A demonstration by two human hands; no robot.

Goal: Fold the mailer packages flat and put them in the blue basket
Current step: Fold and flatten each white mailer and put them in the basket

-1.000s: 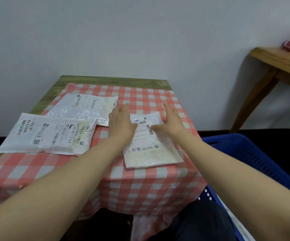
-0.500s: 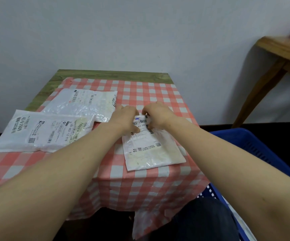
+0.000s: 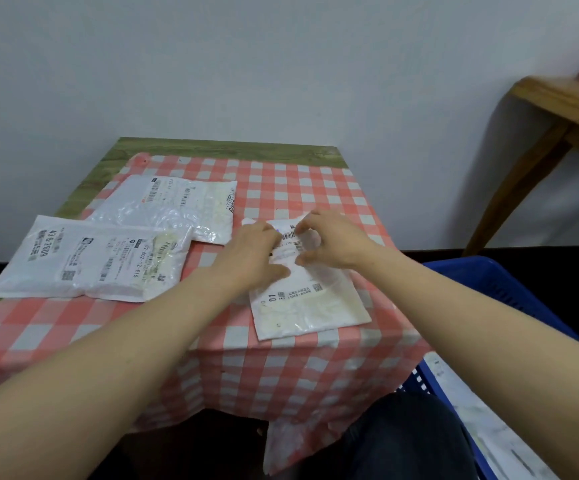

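- Three mailers on the checked tablecloth point(image 3: 281, 188) in the head view, and both hands are working the one nearest the right edge.
- Left hand point(image 3: 251, 252) lies on the near mailer point(image 3: 310, 308), fingers curled over its far, label end; thumb reaching out across the plastic.
- Right hand point(image 3: 333, 239) sits just beside it, fingertips and thumb curled round and pinching that same far end by the barcode label.
- Near end of this mailer lies flat on the cloth, close to the table's front corner.
- Second mailer point(image 3: 90, 259) lies flat to the left, printed side up, untouched.
- Third mailer point(image 3: 170, 207) lies behind it, their edges overlapping, well clear of both hands.
- Blue basket point(image 3: 489, 282) stands low at the right of the table, with something pale and flat already inside at the bottom right.
- Wooden side table point(image 3: 565, 105) against the wall, far right.
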